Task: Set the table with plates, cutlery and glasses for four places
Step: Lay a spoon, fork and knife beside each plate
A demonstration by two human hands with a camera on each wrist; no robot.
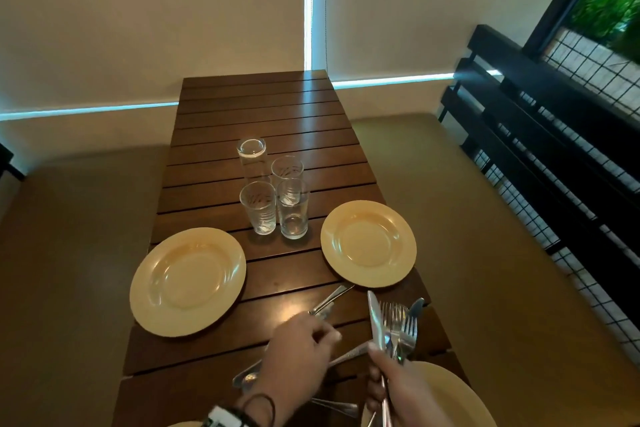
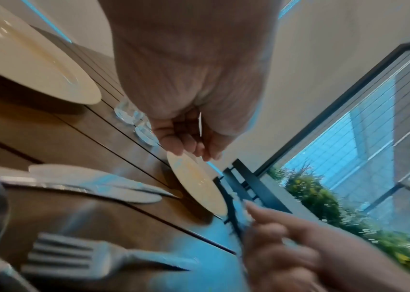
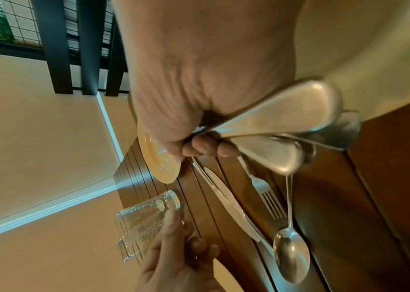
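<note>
While the right hand [image 1: 398, 388] is clenched around a bundle of cutlery [image 1: 394, 329], with knife blade and fork tines fanning upward out of the fist, the left hand [image 1: 298, 354] hovers low over the near end of the wooden table [image 1: 263, 107] with its fingers loosely curled; it seems to grip nothing, though its fingertips are close to a knife [image 1: 330, 298] lying on the slats. More loose pieces lie beneath and beside that hand (a fork [image 3: 268, 197] and a spoon [image 3: 291, 254] show plainly from the right wrist, side by side with a knife). Two cream plates sit farther up the table, one toward the left edge [image 1: 187, 281] and one toward the right edge [image 1: 369, 243], and a third plate [image 1: 453, 395] lies at the near right corner under the right hand. Between the two far plates, four empty glasses [image 1: 273, 191] stand upright in a tight cluster at the table's middle. Padded benches [image 1: 485, 218] run along both long sides.
</note>
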